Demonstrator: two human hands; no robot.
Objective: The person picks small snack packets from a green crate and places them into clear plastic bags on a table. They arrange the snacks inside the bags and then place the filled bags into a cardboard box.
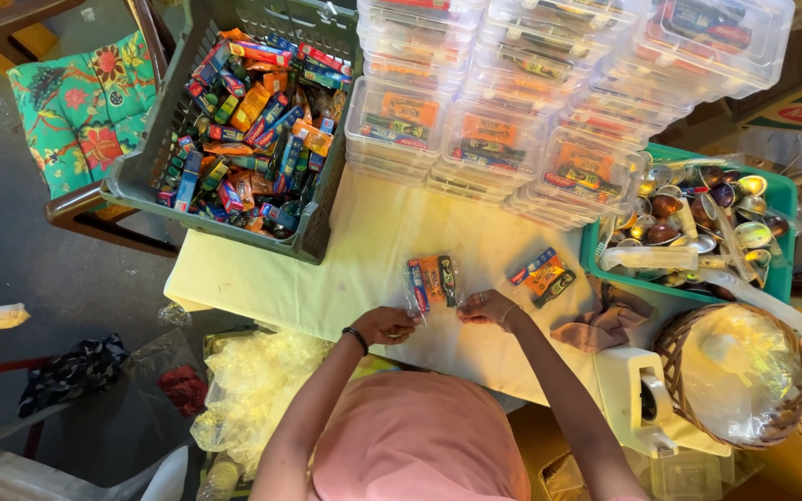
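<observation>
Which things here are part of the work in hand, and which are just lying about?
In use: clear bag of candy packets, held by left hand and right hand; loose packets; grey crate of packets; stacked clear boxes.

Lying about: brown cloth, wicker basket, floral cushion.

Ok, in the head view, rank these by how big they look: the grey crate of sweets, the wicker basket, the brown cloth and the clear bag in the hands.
1. Grey crate
2. Wicker basket
3. Brown cloth
4. Clear bag in the hands; it looks near the cloth's size, so that order is unsure.
</observation>
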